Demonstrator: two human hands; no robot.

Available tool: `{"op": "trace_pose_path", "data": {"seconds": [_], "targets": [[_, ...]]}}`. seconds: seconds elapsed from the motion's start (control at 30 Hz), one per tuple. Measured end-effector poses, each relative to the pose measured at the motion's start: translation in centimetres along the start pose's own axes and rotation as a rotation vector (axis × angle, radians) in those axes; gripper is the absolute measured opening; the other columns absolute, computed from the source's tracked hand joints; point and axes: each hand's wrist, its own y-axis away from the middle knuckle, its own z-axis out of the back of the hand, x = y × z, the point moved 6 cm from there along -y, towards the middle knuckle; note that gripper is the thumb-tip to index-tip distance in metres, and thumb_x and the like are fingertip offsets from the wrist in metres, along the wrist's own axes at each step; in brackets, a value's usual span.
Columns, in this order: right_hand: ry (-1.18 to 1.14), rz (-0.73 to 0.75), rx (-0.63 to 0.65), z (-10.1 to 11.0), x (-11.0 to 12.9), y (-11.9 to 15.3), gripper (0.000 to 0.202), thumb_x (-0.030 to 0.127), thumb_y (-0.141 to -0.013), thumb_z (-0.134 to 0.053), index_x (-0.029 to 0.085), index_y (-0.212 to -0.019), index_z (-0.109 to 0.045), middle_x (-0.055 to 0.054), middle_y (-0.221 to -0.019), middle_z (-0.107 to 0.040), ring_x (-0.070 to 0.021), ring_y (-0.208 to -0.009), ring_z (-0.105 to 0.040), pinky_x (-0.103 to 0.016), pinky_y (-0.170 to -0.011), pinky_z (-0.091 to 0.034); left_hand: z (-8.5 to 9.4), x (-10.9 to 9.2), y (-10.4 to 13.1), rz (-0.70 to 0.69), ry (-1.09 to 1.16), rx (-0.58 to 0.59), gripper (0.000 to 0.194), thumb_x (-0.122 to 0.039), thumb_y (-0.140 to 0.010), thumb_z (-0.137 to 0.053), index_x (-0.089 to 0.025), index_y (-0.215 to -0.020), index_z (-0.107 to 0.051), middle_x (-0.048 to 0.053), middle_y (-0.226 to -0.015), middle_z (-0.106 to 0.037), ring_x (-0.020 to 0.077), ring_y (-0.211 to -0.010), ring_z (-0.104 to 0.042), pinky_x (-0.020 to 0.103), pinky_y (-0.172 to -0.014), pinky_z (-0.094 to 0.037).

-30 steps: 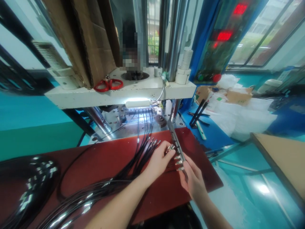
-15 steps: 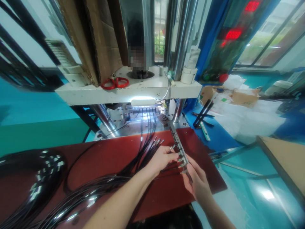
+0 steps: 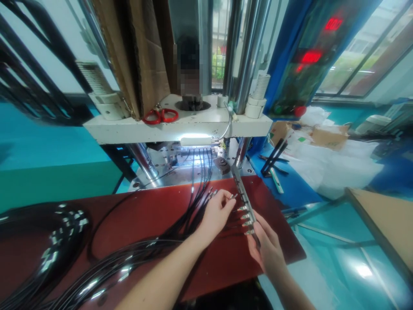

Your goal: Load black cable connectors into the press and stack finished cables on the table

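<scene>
A narrow metal bar (image 3: 244, 196) with slots slants over the right part of the dark red board (image 3: 155, 215). My right hand (image 3: 266, 243) grips its near end, fingers wrapped round it. Several cable ends with metal tips (image 3: 248, 223) sit in the bar beside that hand. Just left of the bar, my left hand (image 3: 219, 211) pinches one cable end (image 3: 233, 196), which stands apart from the bar. More black cables (image 3: 190, 217) with metal tips lie behind and under my left hand.
Behind the board stands a press with a white plate (image 3: 155, 132), red-handled scissors (image 3: 160, 115) and a lit lamp (image 3: 196, 141). Coiled black cables (image 3: 64, 232) cover the board's left side. Pliers (image 3: 277, 159) and a cutter (image 3: 276, 181) lie on the blue surface at right.
My left hand has moved slightly up and away from the bar, with the cable end still pinched. My right hand and the bar are almost where they were.
</scene>
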Motion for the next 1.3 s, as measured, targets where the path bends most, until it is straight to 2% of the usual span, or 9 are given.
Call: {"op": "trace_pose_path", "data": {"seconds": [0.1, 0.2, 0.37, 0.53, 0.83, 0.97, 1.13, 1.2, 1.3], "targets": [[-0.013, -0.010, 0.003, 0.1, -0.1, 0.0, 0.047, 0.042, -0.066, -0.070, 0.027, -0.110, -0.060, -0.002, -0.110, -0.060, -0.0137, -0.086, -0.060, -0.014, -0.061, -0.050, -0.3, 0.0, 0.0, 0.009, -0.008, 0.048, 0.019, -0.032, -0.075, -0.050, -0.016, -0.063, -0.047, -0.005, -0.056, -0.040, 0.0090, -0.056, -0.037, 0.022, -0.056, -0.029], [-0.018, 0.017, 0.047, 0.1, -0.1, -0.2, 0.046, 0.042, -0.069, -0.069, 0.026, -0.111, -0.059, -0.002, -0.088, -0.065, -0.0057, -0.055, -0.055, -0.012, -0.047, -0.045, -0.5, -0.4, 0.1, 0.008, 0.023, 0.120, 0.026, -0.034, -0.076, -0.048, -0.015, -0.059, -0.051, -0.004, -0.054, -0.041, 0.0081, -0.054, -0.035, 0.022, -0.054, -0.027], [0.096, 0.059, 0.213, 0.0, -0.2, -0.5, 0.052, 0.046, -0.077, -0.059, 0.021, -0.121, -0.050, 0.008, -0.038, -0.041, -0.0023, -0.029, -0.028, -0.012, -0.029, -0.024, -1.2, 0.3, 0.5, 0.302, 0.223, 0.332, 0.025, -0.035, -0.069, -0.053, -0.015, -0.055, -0.050, -0.007, -0.043, -0.035, 0.0048, -0.040, -0.026, 0.020, -0.041, -0.015], [0.150, 0.078, 0.239, 0.0, -0.1, -0.5, 0.047, 0.046, -0.078, -0.058, 0.022, -0.119, -0.052, 0.007, -0.043, -0.044, -0.0013, -0.030, -0.030, -0.011, -0.030, -0.024, -1.6, 0.6, 0.7, 0.421, 0.410, 0.477, 0.021, -0.032, -0.065, -0.056, -0.016, -0.054, -0.047, -0.009, -0.038, -0.029, 0.0038, -0.035, -0.018, 0.021, -0.036, -0.009], [0.129, 0.076, 0.182, -0.1, 0.2, -0.5, 0.043, 0.044, -0.072, -0.066, 0.026, -0.110, -0.061, -0.002, -0.077, -0.062, -0.0051, -0.049, -0.050, -0.011, -0.039, -0.040, -1.7, 0.6, 1.1, 0.436, 0.399, 0.495, 0.024, -0.031, -0.067, -0.050, -0.018, -0.051, -0.037, -0.009, -0.040, -0.026, 0.0040, -0.035, -0.017, 0.020, -0.035, -0.008], [0.176, 0.102, 0.193, -0.1, 0.3, -0.6, 0.046, 0.046, -0.072, -0.064, 0.025, -0.112, -0.061, -0.003, -0.073, -0.065, -0.0034, -0.039, -0.044, -0.011, -0.033, -0.036, -1.6, 0.4, 1.0, 0.458, 0.439, 0.544, 0.023, -0.030, -0.067, -0.049, -0.018, -0.051, -0.037, -0.008, -0.042, -0.028, 0.0034, -0.035, -0.017, 0.020, -0.035, -0.008], [0.231, 0.099, 0.172, 0.1, 0.5, -0.8, 0.042, 0.046, -0.068, -0.068, 0.027, -0.106, -0.065, -0.004, -0.107, -0.062, -0.0152, -0.082, -0.060, -0.014, -0.056, -0.050, -1.6, 0.6, 0.9, 0.477, 0.478, 0.539, 0.025, -0.030, -0.065, -0.050, -0.018, -0.051, -0.035, -0.009, -0.040, -0.024, 0.0029, -0.035, -0.014, 0.020, -0.036, -0.006], [0.266, 0.111, 0.179, -0.1, 0.7, -0.7, 0.045, 0.047, -0.068, -0.067, 0.026, -0.108, -0.064, -0.005, -0.102, -0.064, -0.0141, -0.075, -0.061, -0.014, -0.049, -0.048, -1.5, 0.6, 0.9, 0.463, 0.472, 0.489, 0.025, -0.028, -0.064, -0.052, -0.018, -0.050, -0.033, -0.009, -0.039, -0.025, 0.0026, -0.034, -0.015, 0.020, -0.036, -0.005], [0.306, 0.117, 0.188, -0.5, 0.9, -0.4, 0.053, 0.048, -0.070, -0.065, 0.021, -0.116, -0.058, -0.003, -0.067, -0.064, -0.0055, -0.039, -0.046, -0.012, -0.032, -0.036, -1.4, 0.6, 0.8, 0.413, 0.422, 0.443, 0.026, -0.029, -0.065, -0.052, -0.018, -0.049, -0.033, -0.009, -0.038, -0.028, 0.0022, -0.034, -0.017, 0.019, -0.034, -0.008]]}}
